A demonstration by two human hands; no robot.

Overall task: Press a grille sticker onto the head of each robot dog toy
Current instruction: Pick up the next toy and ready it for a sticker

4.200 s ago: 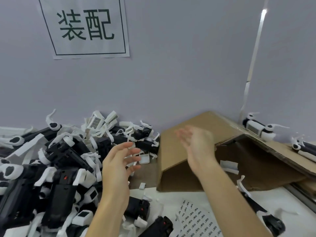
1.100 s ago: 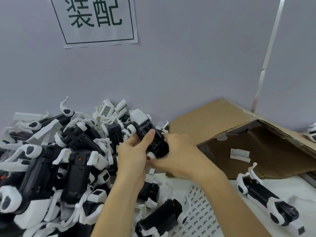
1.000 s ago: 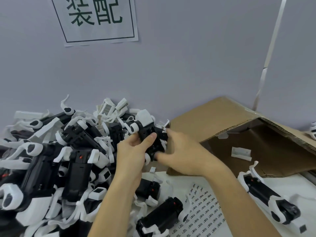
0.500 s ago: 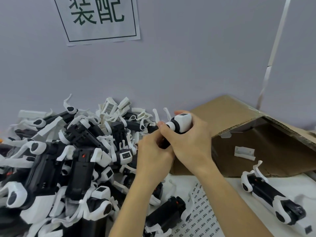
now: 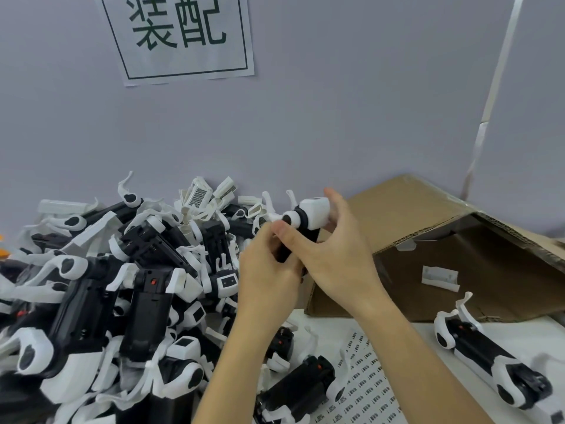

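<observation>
black-and-white robot dog toy [image 5: 301,223], head up

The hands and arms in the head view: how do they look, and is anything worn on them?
The left hand and right hand are bare: no gloves, and no rings or watch visible. Both forearms are uncovered right down to the bottom edge of the picture, so no sleeve shows. The nails that can be seen look short and unpainted. No markings appear on either arm.

A heap of robot dog toys [image 5: 128,289] fills the left of the counter [image 5: 428,335] against the wall, under a paper sign [image 5: 180,38]. To its right a cardboard box [image 5: 428,215] lies on its side. Before the box lies a sticker sheet [image 5: 363,390], and right of the sheet a single robot dog [image 5: 489,359].
</observation>
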